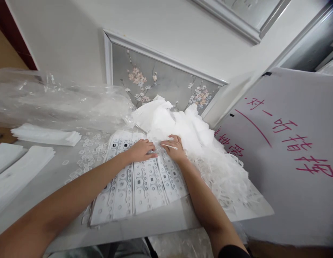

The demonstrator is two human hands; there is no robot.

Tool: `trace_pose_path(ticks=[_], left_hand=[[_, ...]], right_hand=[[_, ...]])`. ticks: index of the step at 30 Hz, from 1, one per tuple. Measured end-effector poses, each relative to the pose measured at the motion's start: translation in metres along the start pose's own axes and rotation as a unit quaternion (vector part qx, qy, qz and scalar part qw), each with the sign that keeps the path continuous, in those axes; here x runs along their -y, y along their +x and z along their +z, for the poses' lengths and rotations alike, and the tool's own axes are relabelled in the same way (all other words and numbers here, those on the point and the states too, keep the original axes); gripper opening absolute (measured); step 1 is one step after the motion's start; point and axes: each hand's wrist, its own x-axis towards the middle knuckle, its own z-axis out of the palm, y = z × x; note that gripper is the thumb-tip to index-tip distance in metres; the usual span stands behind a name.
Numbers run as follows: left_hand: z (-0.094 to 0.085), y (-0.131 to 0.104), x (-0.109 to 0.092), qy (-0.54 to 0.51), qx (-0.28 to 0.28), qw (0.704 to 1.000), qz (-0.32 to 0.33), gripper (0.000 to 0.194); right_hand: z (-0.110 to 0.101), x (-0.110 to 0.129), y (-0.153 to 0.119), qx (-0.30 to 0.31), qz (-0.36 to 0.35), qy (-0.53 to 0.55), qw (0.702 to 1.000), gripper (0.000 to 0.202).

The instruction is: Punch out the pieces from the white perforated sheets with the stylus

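Forearms [69, 195] | printed sheets [145, 182] beneath left fingers [148, 144] | (white strip [170, 146] across right fingers [176, 139])

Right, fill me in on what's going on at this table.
A person has both hands over patterned strips laid side by side on the table. The left hand and right hand are close together; a thin white piece shows at the right fingers, though what the left grips is unclear. White sheets are heaped just beyond, and small clear pieces lie scattered to the left.
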Motion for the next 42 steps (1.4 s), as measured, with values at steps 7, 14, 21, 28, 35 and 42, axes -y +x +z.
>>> trace_pose_path(ticks=[7,14,21,28,35,42], left_hand=[[0.000,0.000,0.000,-0.002,-0.004,1.000,-0.002,0.044],[0.000,-0.001,0.000,-0.018,-0.015,1.000,-0.001,0.045],[0.003,-0.002,0.004,-0.016,-0.010,1.000,0.002,0.044],[-0.003,0.001,0.003,-0.059,-0.131,0.989,-0.030,0.033],[-0.083,-0.023,-0.023,-0.147,-0.421,0.892,-0.078,0.027],[-0.075,-0.089,0.000,-0.221,-0.323,0.884,-0.255,0.017]], right_hand=[[0.002,0.006,0.001,0.018,-0.027,-0.066,0.997,0.022],[0.004,0.006,-0.003,-0.075,-0.004,-0.019,0.997,0.025],[-0.011,0.000,-0.001,-0.282,0.175,0.066,0.941,0.034],[-0.044,0.031,0.007,-0.333,0.211,0.165,0.904,0.032],[-0.050,0.066,0.013,-0.231,0.249,0.374,0.863,0.036],[-0.021,0.111,0.011,-0.062,0.231,0.482,0.843,0.032]])
